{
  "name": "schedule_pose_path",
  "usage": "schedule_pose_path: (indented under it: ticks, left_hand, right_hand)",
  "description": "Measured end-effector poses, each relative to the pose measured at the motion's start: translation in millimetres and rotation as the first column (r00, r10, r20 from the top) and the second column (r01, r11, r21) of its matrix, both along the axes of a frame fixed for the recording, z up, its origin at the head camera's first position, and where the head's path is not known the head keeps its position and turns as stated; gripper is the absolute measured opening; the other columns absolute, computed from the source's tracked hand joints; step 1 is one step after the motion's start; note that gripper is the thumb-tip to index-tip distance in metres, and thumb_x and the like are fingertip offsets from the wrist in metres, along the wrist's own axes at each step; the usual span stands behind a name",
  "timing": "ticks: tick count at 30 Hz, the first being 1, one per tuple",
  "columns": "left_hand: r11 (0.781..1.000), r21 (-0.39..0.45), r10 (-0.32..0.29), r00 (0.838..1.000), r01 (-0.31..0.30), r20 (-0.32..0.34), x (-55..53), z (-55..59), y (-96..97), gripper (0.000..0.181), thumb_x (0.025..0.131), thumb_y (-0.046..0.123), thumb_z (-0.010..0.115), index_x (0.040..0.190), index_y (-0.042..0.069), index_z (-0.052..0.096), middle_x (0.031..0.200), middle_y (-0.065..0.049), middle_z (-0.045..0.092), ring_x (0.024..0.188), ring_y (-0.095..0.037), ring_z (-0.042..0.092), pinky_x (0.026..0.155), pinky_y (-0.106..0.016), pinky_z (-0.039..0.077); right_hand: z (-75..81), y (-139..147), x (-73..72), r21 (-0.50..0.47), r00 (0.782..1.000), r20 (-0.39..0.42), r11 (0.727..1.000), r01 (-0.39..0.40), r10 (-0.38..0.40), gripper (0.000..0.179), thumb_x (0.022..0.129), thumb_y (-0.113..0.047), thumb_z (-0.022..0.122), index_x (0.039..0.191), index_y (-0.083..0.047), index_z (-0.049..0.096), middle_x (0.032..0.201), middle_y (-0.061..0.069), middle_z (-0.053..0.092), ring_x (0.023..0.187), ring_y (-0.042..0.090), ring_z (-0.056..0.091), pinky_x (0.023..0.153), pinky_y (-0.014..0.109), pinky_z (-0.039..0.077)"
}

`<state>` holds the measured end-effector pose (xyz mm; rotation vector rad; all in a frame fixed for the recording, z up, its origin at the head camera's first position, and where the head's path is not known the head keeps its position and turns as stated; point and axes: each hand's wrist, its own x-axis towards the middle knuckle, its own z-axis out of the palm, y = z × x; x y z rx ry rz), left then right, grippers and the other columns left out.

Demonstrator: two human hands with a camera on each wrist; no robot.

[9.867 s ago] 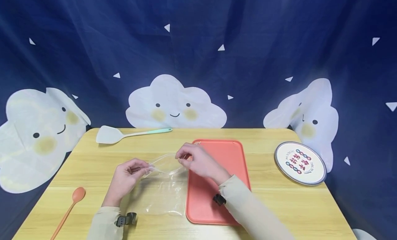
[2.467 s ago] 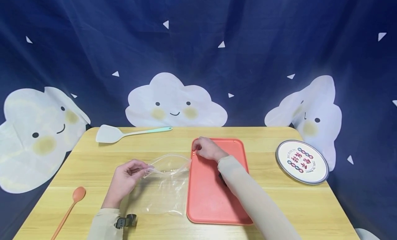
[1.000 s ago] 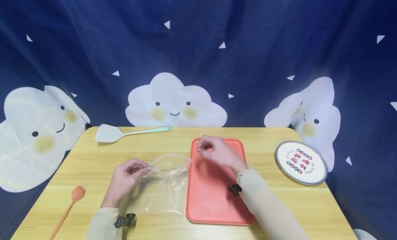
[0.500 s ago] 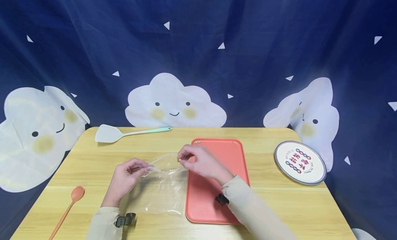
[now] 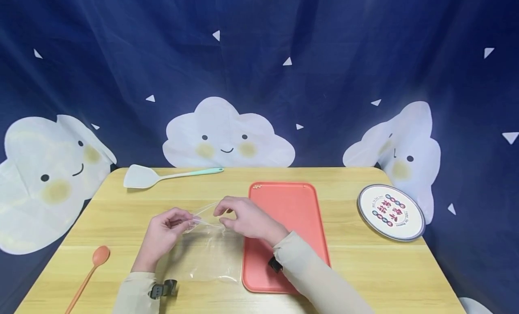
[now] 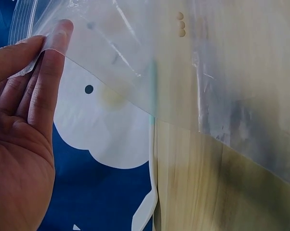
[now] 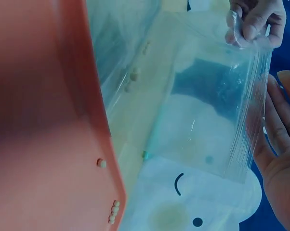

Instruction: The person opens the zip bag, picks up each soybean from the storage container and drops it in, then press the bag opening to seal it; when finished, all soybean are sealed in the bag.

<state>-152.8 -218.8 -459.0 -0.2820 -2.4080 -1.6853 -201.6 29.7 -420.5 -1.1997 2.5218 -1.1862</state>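
Observation:
My left hand [image 5: 162, 237] pinches the left edge of a clear zip bag [image 5: 211, 255] between thumb and fingers, its mouth gaping. At the mouth's right side is my right hand [image 5: 249, 219], thumb and forefinger parted. In the right wrist view, the fingers [image 7: 275, 115] of that hand lie extended along the bag's zip strip, thumb apart, nothing visible between them. Small pale round beans [image 7: 134, 74] show through the bag's film; several also appear in the left wrist view as beans [image 6: 181, 25]. More beans [image 5: 257, 186] sit in the far left corner of the red tray [image 5: 284, 201].
A white spatula [image 5: 142, 176] with a mint handle lies along the table's far edge. To the left is an orange spoon [image 5: 100, 256]; a round patterned plate [image 5: 392, 212] lies at the right. A blue cloud-print curtain [image 5: 259, 57] hangs behind the table [image 5: 365, 269].
My right hand has moved left and nearer from the tray's far left corner to the bag's mouth. Its thumb and forefinger, pinched together half a second ago, have parted. The left hand stays put.

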Motion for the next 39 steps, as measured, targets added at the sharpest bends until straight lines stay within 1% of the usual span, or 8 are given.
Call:
schedule_pose_path:
  ticks: [7,12,16,20,25,28,35,39]
  left_hand:
    - [1.000,0.004,0.006,1.000,-0.006,-0.008,-0.6,-1.4,-0.1,0.011,0.083,-0.011,0.071,0.090,-0.003,0.069,0.090,-0.017,0.072,0.077,-0.012,0.070,0.067,-0.026,0.058]
    - [1.000,-0.004,-0.004,0.999,0.004,-0.032,-1.4,-2.3,-1.1,0.013,0.082,-0.012,0.072,0.090,-0.002,0.069,0.090,-0.016,0.072,0.077,-0.012,0.070,0.067,-0.024,0.058]
    - [1.000,-0.002,-0.005,1.000,0.005,-0.030,-1.1,-2.4,-2.6,0.013,0.082,-0.013,0.071,0.091,-0.002,0.069,0.090,-0.016,0.072,0.077,-0.012,0.070,0.069,-0.024,0.057]
    - [1.000,-0.008,0.000,1.000,0.000,-0.025,-0.2,-1.8,-3.3,0.013,0.082,-0.012,0.071,0.090,-0.002,0.069,0.090,-0.015,0.073,0.078,-0.012,0.070,0.069,-0.024,0.057]
    - [1.000,-0.007,-0.001,1.000,0.001,-0.019,0.4,-1.8,-2.5,0.013,0.083,-0.012,0.071,0.090,-0.002,0.069,0.090,-0.016,0.072,0.078,-0.011,0.070,0.069,-0.024,0.057]
    - [1.000,-0.002,-0.004,1.000,0.004,-0.019,0.2,-2.6,-2.3,0.013,0.083,-0.013,0.070,0.091,-0.003,0.068,0.090,-0.016,0.072,0.079,-0.012,0.070,0.070,-0.024,0.058]
    - [1.000,0.000,-0.001,1.000,0.001,-0.015,-0.2,-3.8,-2.1,0.012,0.083,-0.012,0.070,0.091,-0.003,0.068,0.090,-0.015,0.073,0.079,-0.013,0.070,0.070,-0.025,0.058]
    - [1.000,-0.005,0.001,1.000,-0.001,-0.014,-0.7,-3.9,-2.2,0.012,0.083,-0.012,0.070,0.090,-0.002,0.068,0.090,-0.015,0.073,0.079,-0.013,0.070,0.070,-0.024,0.058]
  right_hand:
    - [-2.8,18,-6.8,-0.118,0.997,0.052,0.991,0.067,-0.061,0.016,0.092,-0.008,0.067,0.108,-0.007,0.068,0.104,-0.006,0.064,0.100,0.012,0.059,0.090,0.031,0.050]
    - [-5.2,43,-17.3,-0.233,0.982,0.102,0.956,0.178,-0.158,0.017,0.089,-0.004,0.067,0.106,-0.009,0.069,0.103,-0.004,0.064,0.098,0.022,0.062,0.089,0.045,0.051]
    - [-13.7,59,-27.8,-0.269,0.964,0.195,0.935,0.231,-0.182,0.021,0.088,-0.002,0.067,0.108,-0.008,0.069,0.107,-0.004,0.065,0.102,0.030,0.062,0.091,0.051,0.049]
    - [-27.5,69,-37.0,-0.187,0.949,0.260,0.955,0.231,-0.178,0.025,0.086,-0.002,0.068,0.111,-0.003,0.069,0.112,0.001,0.066,0.108,0.034,0.060,0.094,0.048,0.048]
    - [-43.9,72,-43.2,-0.060,0.927,0.347,0.984,0.170,-0.139,0.026,0.085,0.000,0.072,0.111,-0.003,0.068,0.111,0.009,0.069,0.109,0.032,0.062,0.095,0.045,0.048]
    - [-52.0,68,-45.2,0.024,0.936,0.324,0.990,0.138,-0.139,0.025,0.085,-0.002,0.074,0.109,-0.005,0.068,0.107,0.007,0.070,0.107,0.026,0.063,0.095,0.041,0.049]
    - [-61.2,55,-47.5,0.194,0.980,0.137,0.974,0.118,-0.146,0.027,0.080,-0.006,0.078,0.106,-0.007,0.070,0.099,-0.001,0.067,0.096,0.016,0.059,0.090,0.031,0.048]
    - [-65.6,49,-49.6,0.235,0.979,0.115,0.962,0.138,-0.169,0.026,0.081,-0.004,0.077,0.106,-0.005,0.070,0.094,-0.001,0.066,0.091,0.015,0.059,0.086,0.030,0.049]
